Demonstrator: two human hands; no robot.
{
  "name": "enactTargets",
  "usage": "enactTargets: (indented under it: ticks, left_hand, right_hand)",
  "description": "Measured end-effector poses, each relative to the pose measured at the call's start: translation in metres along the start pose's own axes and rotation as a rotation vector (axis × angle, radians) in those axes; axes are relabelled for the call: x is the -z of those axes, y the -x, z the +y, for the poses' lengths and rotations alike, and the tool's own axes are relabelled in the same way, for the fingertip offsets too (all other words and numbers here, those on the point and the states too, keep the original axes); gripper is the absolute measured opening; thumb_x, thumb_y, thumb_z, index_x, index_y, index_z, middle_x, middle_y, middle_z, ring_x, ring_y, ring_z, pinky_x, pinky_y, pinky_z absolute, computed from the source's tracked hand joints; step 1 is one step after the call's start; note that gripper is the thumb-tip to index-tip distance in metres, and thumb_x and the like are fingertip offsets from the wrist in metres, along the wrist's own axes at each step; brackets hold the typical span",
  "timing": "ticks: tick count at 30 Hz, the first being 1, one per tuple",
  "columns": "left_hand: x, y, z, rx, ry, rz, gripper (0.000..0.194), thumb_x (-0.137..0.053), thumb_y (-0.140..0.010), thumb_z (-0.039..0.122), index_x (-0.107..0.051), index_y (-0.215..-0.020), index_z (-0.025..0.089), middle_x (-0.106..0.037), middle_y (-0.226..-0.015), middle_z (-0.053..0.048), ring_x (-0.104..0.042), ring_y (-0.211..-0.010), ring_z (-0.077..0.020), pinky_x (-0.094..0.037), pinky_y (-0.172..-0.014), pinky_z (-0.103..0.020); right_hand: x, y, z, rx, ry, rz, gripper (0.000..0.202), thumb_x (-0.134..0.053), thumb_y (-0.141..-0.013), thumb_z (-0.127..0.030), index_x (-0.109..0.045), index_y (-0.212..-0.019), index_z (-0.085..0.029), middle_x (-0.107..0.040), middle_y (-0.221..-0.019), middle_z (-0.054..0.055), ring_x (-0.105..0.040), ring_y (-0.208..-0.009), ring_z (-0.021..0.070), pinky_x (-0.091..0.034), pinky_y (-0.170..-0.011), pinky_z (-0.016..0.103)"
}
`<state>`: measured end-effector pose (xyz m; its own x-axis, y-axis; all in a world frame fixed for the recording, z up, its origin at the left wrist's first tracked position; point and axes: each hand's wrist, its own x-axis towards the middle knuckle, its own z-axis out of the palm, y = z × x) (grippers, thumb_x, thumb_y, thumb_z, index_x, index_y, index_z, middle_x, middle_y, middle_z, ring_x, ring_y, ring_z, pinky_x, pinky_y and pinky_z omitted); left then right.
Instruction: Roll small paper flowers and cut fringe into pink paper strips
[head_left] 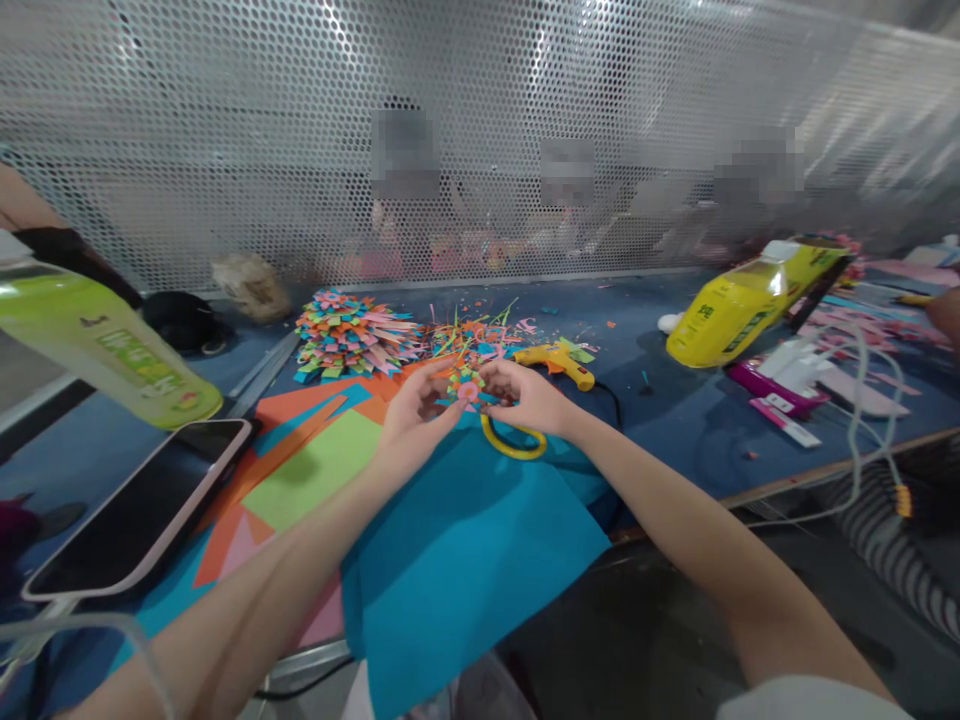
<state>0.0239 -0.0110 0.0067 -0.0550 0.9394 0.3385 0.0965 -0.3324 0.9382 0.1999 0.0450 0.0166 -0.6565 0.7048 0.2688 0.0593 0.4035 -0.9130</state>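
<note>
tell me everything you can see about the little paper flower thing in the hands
The paper flower is a small round piece of folded coloured paper strips, green, orange and blue at the rim, with a pink round centre facing up. It is held just above the blue table, over the teal paper sheet. The left hand and right hand pinch it from either side with their fingertips. Finer detail is too small to tell.

Teal paper sheet [465, 560], yellow glue gun [559, 362], multicoloured paper flower [466, 386].
</note>
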Motion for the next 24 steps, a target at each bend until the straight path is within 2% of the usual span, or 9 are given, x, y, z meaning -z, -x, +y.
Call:
enactTargets:
  ticks: [8, 12, 19, 24]
  left_hand:
    - [-0.0034, -0.0003, 0.0047, -0.002, 0.009, 0.042, 0.04, -0.072, -0.07, 0.032, -0.059, -0.105, 0.019, -0.063, -0.076, 0.001, -0.056, -0.057, -0.0083, -0.047, -0.055, -0.021]
    - [-0.0031, 0.0002, 0.0033, -0.018, 0.03, 0.028, 0.039, -0.072, -0.071, 0.031, -0.059, -0.105, 0.019, -0.064, -0.08, -0.001, -0.057, -0.06, -0.0089, -0.048, -0.056, -0.022]
    - [-0.0036, 0.0004, 0.0037, -0.037, 0.051, 0.028, 0.038, -0.073, -0.069, 0.033, -0.06, -0.102, 0.019, -0.063, -0.081, 0.0, -0.059, -0.064, -0.01, -0.05, -0.059, -0.023]
    - [0.0008, -0.0015, 0.0004, -0.094, -0.05, 0.042, 0.038, -0.07, -0.073, 0.032, -0.06, -0.107, 0.02, -0.063, -0.088, -0.003, -0.061, -0.075, -0.0123, -0.05, -0.066, -0.024]
  right_hand:
    - [0.0006, -0.0003, -0.0026, -0.054, -0.007, -0.022, 0.032, -0.067, -0.07, -0.021, -0.049, -0.097, -0.018, -0.064, -0.094, 0.005, -0.061, -0.087, 0.0151, -0.047, -0.07, 0.027]
    - [0.0007, -0.001, -0.0022, -0.057, 0.011, -0.007, 0.032, -0.068, -0.069, -0.023, -0.05, -0.095, -0.018, -0.065, -0.092, 0.005, -0.062, -0.086, 0.0161, -0.049, -0.073, 0.029]
    - [0.0013, -0.0022, 0.0027, -0.023, -0.054, -0.057, 0.028, -0.068, -0.07, -0.021, -0.052, -0.093, -0.019, -0.065, -0.097, 0.005, -0.062, -0.095, 0.0167, -0.05, -0.077, 0.029]
    - [0.004, -0.0035, 0.0027, -0.03, 0.003, -0.015, 0.031, -0.069, -0.069, -0.024, -0.052, -0.094, -0.018, -0.065, -0.09, 0.004, -0.063, -0.085, 0.0156, -0.049, -0.073, 0.029]
